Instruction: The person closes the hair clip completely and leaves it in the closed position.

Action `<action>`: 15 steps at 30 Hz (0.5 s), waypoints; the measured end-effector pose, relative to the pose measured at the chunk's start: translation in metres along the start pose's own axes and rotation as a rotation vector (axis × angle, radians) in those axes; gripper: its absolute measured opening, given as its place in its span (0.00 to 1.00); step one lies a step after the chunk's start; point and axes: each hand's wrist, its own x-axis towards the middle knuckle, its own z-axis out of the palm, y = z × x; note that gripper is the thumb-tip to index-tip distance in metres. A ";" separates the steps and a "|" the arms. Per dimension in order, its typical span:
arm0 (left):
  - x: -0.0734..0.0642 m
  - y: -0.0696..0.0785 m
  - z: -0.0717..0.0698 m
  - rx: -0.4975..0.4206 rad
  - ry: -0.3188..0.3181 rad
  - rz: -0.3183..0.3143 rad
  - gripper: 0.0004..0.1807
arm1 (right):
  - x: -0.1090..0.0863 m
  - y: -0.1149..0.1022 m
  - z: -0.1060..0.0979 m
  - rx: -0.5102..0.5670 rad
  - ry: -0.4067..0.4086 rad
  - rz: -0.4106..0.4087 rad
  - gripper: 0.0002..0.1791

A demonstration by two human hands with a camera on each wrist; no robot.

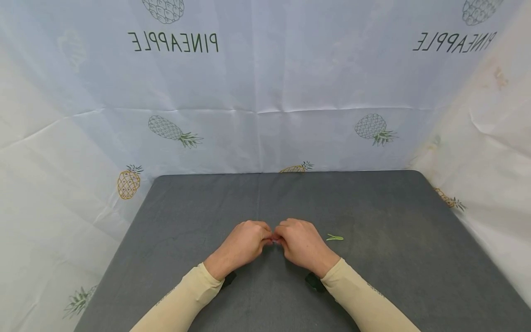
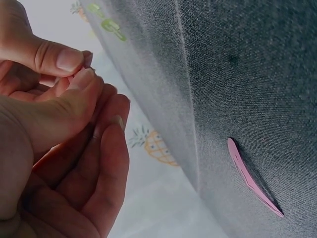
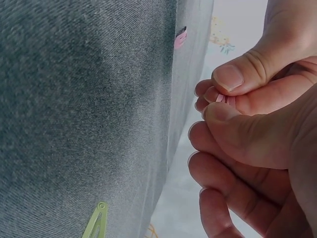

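Above the dark table, my left hand (image 1: 247, 242) and right hand (image 1: 300, 242) meet fingertip to fingertip. In the right wrist view a small pink hair clip (image 3: 226, 100) shows between them, pinched by thumb and fingers of each hand. Most of it is hidden by the fingertips. Another pink hair clip (image 2: 250, 178) lies on the table in the left wrist view, on the left hand's side. A green snap hair clip (image 1: 334, 237) rests on the table just right of the right hand; its holed end shows in the right wrist view.
The grey cloth-covered table (image 1: 373, 207) extends around both hands. White curtains (image 1: 265, 83) with printed pineapples hang behind it and at both sides. Dark wrist gear (image 1: 315, 282) sits beneath the right wrist, near the cream sleeve (image 1: 365, 295).
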 end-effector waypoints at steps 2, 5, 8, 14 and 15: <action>0.000 -0.001 0.000 -0.003 0.002 0.004 0.02 | 0.000 0.000 0.000 -0.001 -0.002 -0.002 0.08; 0.000 -0.001 0.000 -0.006 0.006 0.008 0.03 | 0.001 -0.001 0.000 0.002 -0.006 -0.003 0.09; 0.000 -0.002 -0.001 -0.010 0.007 0.016 0.04 | 0.001 -0.001 0.000 0.007 -0.012 -0.004 0.09; -0.001 -0.002 -0.001 -0.027 -0.005 0.022 0.06 | 0.001 -0.002 0.000 0.012 -0.017 -0.011 0.09; -0.001 -0.002 -0.002 -0.028 -0.007 0.021 0.06 | 0.001 -0.002 0.000 0.012 -0.017 -0.012 0.09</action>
